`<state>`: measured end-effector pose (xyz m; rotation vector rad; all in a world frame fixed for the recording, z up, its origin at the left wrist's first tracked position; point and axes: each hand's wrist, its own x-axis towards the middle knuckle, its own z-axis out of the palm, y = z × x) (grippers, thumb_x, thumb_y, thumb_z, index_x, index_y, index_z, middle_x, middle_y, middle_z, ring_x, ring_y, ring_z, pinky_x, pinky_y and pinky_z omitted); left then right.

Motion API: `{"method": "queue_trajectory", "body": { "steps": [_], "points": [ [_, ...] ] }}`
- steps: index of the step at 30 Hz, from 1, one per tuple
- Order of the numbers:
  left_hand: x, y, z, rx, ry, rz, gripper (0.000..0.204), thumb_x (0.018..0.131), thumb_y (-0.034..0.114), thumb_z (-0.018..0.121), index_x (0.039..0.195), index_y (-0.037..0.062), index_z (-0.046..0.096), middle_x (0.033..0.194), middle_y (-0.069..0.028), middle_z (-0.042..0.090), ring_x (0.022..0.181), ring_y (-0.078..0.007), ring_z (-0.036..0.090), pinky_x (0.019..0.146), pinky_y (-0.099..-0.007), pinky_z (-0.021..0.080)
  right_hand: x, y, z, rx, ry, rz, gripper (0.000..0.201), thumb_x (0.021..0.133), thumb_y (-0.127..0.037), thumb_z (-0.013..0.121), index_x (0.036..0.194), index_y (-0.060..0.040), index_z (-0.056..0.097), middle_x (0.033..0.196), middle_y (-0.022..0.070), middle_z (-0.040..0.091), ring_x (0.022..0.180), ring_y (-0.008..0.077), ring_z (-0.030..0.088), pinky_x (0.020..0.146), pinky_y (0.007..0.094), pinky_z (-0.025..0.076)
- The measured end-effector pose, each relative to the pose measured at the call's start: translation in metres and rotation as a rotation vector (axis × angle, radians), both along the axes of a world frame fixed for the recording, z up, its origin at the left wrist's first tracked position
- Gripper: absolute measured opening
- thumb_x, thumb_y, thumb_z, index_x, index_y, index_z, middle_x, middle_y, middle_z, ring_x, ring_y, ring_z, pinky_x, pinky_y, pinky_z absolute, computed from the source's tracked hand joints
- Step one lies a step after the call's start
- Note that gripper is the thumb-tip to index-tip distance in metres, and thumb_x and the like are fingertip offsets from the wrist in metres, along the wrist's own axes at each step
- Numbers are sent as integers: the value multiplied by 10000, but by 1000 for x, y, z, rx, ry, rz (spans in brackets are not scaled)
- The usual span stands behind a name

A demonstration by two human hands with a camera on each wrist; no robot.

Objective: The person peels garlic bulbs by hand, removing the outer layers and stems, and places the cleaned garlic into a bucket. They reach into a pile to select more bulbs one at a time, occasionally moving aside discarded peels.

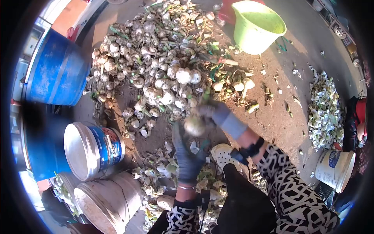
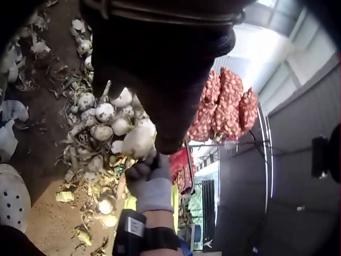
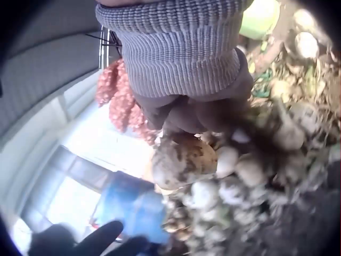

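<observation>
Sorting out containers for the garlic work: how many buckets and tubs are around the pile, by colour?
Blue: 2, the tub and another below it
White: 3, the labelled one, the plain one, the one at right
Green: 1, the tub
Total: 6

Obstacles and free room. The garlic heap fills the far centre. Left flank blocked — blue barrel, tipped white bucket and a second bucket near it. Far right stands the green tub. Bare dirt floor between heap and husk pile lies open, strewn only with scraps. Near ground — husks, a white shoe, patterned legs.
</observation>
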<state>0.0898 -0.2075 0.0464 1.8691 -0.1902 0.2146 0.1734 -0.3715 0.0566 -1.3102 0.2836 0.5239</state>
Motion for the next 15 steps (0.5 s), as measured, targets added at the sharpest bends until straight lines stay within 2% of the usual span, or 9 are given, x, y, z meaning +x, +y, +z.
{"method": "queue_trajectory", "body": {
  "steps": [2,4,6,8,10,12,13,14,15],
  "points": [
    [-6,1,-2,10,53,46,882,766,205,803,1453,15,283,1425,-172,412,1251,-270,478,994,-370,445,-25,5,14,-64,36,64,337,878,-383,673,974,-62,703,734,10,639,716,112,596,569,259,464],
    [-13,4,13,131,22,52,857,763,202,805,1432,0,309,1398,-179,440,1232,-274,496,987,-372,449,-46,11,-7,-58,-153,13,374,871,-421,673,920,-51,703,701,3,629,725,125,597,623,288,461],
    [-20,6,21,255,-5,58,832,761,198,807,1412,-15,335,1371,-186,468,1212,-278,514,980,-375,453,-60,20,-27,-295,-486,21,415,872,-450,664,900,-38,700,722,34,646,732,157,610,690,313,469],
    [-30,6,21,448,-53,122,782,767,183,800,1391,-12,371,1307,-185,520,1160,-278,551,968,-369,460,-66,23,-10,-256,-439,9,346,869,-407,681,896,-63,704,751,63,660,722,180,617,703,325,463],
    [-34,12,21,431,-57,131,778,776,213,801,1386,-11,373,1254,-175,551,1123,-270,578,949,-371,478,-68,24,-8,-126,-391,21,248,870,-317,696,883,-69,695,735,67,662,702,194,622,686,327,455],
    [-40,20,17,-364,361,68,751,784,204,792,1377,-8,384,1266,-177,526,1078,-284,590,900,-361,503,-71,25,-8,-185,-488,35,208,875,-270,691,890,-63,693,729,63,662,689,179,620,675,319,455],
    [-39,17,29,-651,418,25,617,833,201,751,1323,-8,440,1133,-155,601,959,-264,643,826,-335,532,-71,23,-9,-251,-594,43,168,879,-222,686,896,-56,691,723,59,661,676,163,618,664,311,455],
    [-40,23,28,-647,421,28,617,833,201,751,1323,-8,440,1133,-155,601,959,-264,643,826,-335,532,-71,19,-14,-247,-590,42,168,879,-222,686,896,-56,691,723,59,661,676,163,618,664,311,455],
    [-40,34,26,-896,670,-33,554,842,212,740,1280,-3,476,1040,-157,628,894,-263,658,790,-340,538,-69,13,-24,-221,-623,133,173,883,-215,679,932,-49,688,730,51,660,679,138,615,648,303,460]
  ]
}}
